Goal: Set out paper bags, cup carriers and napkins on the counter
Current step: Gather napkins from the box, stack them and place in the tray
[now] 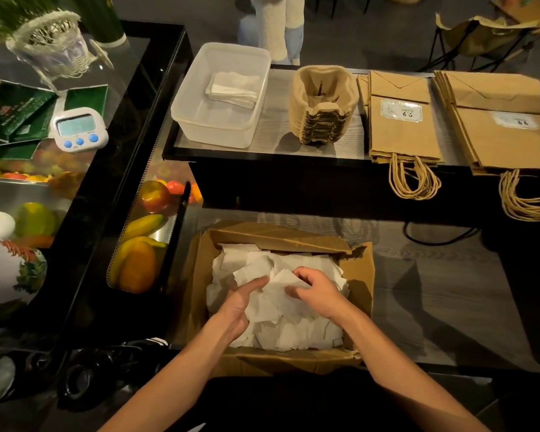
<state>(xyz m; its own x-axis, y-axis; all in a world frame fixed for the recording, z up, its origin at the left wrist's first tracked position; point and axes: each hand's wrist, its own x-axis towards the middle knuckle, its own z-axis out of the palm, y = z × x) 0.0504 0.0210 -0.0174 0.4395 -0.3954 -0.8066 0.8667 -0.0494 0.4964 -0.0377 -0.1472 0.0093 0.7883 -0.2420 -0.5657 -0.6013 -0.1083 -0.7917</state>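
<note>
Both hands are in an open cardboard box [360, 275] of loose napkins [293, 333] on the lower surface [434, 294]. The right hand [320, 291] has its fingers curled, pinching the top napkin [279, 283]. The left hand [240, 302] lies against the same sheet with fingers nearly straight, gripping nothing. On the raised surface [273, 135] behind, in a row: a clear plastic tub [184, 101] holding folded napkins [234, 88], a stack of cup carriers [321, 104], and two piles of paper bags [402, 135] lying flat, handles hanging over the near edge.

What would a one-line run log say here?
step: gather loose napkins | left hand: touches pile in cardboard box | right hand: pinches one sheet | plastic tub: folded napkins inside
</note>
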